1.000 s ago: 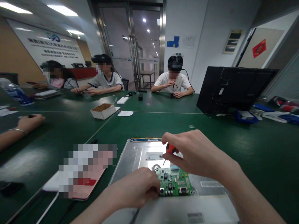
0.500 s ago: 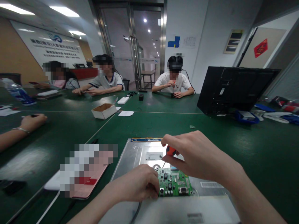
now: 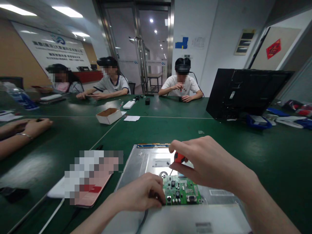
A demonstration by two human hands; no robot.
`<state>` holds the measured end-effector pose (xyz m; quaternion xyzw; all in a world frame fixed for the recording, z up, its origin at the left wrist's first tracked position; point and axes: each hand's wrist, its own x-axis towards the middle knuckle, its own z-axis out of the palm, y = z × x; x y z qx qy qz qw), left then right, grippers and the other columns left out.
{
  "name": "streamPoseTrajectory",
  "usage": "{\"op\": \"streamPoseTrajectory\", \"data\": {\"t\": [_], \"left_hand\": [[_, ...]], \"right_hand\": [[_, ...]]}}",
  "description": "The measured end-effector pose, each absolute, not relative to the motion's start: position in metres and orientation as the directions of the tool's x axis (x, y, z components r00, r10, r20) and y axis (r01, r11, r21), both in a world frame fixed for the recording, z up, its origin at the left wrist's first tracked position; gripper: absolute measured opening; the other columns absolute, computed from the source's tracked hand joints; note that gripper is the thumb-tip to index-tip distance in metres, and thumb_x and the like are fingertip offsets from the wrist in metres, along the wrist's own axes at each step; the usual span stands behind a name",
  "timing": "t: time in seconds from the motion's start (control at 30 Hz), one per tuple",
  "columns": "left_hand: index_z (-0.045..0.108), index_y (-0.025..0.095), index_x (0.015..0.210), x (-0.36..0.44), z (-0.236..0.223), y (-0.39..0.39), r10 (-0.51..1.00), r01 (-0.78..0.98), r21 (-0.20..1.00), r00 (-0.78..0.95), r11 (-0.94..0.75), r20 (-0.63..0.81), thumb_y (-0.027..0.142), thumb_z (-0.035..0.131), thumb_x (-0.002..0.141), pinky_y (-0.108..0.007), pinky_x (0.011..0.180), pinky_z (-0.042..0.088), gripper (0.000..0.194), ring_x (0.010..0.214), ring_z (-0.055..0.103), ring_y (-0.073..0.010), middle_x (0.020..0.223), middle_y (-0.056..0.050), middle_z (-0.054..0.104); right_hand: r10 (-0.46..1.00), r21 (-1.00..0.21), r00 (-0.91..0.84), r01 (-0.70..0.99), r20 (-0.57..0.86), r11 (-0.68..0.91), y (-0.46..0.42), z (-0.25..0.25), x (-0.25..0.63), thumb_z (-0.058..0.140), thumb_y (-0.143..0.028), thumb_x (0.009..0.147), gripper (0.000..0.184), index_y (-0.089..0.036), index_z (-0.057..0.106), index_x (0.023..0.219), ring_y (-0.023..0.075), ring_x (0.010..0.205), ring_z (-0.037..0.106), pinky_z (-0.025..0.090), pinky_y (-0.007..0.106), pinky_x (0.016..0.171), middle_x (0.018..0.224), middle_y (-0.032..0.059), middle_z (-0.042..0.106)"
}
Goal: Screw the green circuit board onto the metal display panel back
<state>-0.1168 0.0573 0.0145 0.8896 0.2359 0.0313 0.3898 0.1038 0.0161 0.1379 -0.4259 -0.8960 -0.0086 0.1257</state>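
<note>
Head view shows a green circuit board (image 3: 183,188) lying flat on a silver metal panel (image 3: 180,217), around the middle of that panel and well in from its far edge. The board is roughly rectangular and crowded with parts: small black blocks, dark round components, a few little silver-topped cylinders (image 3: 173,200) along its near edge, and a dark, grey-rimmed connector (image 3: 191,198) toward its near right corner. A pale blue piece (image 3: 181,175) shows at its far edge, partly behind the right hand (image 3: 203,159).

That hand pinches a screwdriver (image 3: 179,158) by its orange-red and black handle, between thumb and bent fingers. The thin shaft slants down toward the board's far left corner, beside a round metal disc (image 3: 163,175); whether the tip touches anything, I cannot tell. The left hand (image 3: 143,191) rests with curled fingers against the board's left edge; whether it grips the board is hidden.

On the panel, a blue strip (image 3: 153,146) runs along the far edge, with a printed label (image 3: 161,162) nearer in. A dark cable (image 3: 143,221) crosses its near left part. The panel lies on a green table (image 3: 156,130); 3 people sit at the far edge.
</note>
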Motion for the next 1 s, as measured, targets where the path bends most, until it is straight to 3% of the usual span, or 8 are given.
{"op": "streamPoseTrajectory", "data": {"t": [0.47, 0.73, 1.0], "left_hand": [[0.072, 0.018, 0.078, -0.1174, 0.0093, 0.0590, 0.459, 0.344, 0.791, 0.884, -0.506, -0.090, 0.012, 0.071, 0.074, -0.020, 0.057, 0.041, 0.007, 0.063, 0.054, -0.0113, 0.074, 0.001, 0.063], [0.075, 0.021, 0.079, -0.1152, 0.0132, 0.0572, 0.485, 0.377, 0.760, 0.869, -0.529, -0.093, 0.013, 0.071, 0.075, -0.021, 0.061, 0.042, 0.010, 0.069, 0.056, -0.0127, 0.078, 0.001, 0.064], [0.073, 0.021, 0.079, -0.1159, 0.0095, 0.0584, 0.451, 0.326, 0.763, 0.891, -0.558, -0.051, 0.009, 0.065, 0.073, -0.023, 0.066, 0.045, 0.015, 0.076, 0.058, -0.0154, 0.078, 0.001, 0.064]], "right_hand": [[0.752, -0.103, -0.620, 0.752, 0.224, 0.651, 0.0135, 0.1390, 0.1018, 0.058, -0.029, 0.089, 0.012, -0.022, 0.053, 0.097, 0.0142, 0.065, 0.058, 0.026, 0.026, 0.054, 0.080, -0.0014, 0.068], [0.731, -0.185, -0.663, 0.707, 0.162, 0.682, 0.0110, 0.1397, 0.0989, 0.061, -0.028, 0.088, 0.013, -0.023, 0.055, 0.098, 0.0131, 0.067, 0.060, 0.029, 0.025, 0.055, 0.084, -0.0017, 0.069], [0.709, -0.188, -0.691, 0.684, 0.140, 0.705, 0.0070, 0.1401, 0.0936, 0.061, -0.030, 0.087, 0.012, -0.024, 0.055, 0.096, 0.0117, 0.062, 0.057, 0.023, 0.025, 0.051, 0.078, -0.0029, 0.068]]}}
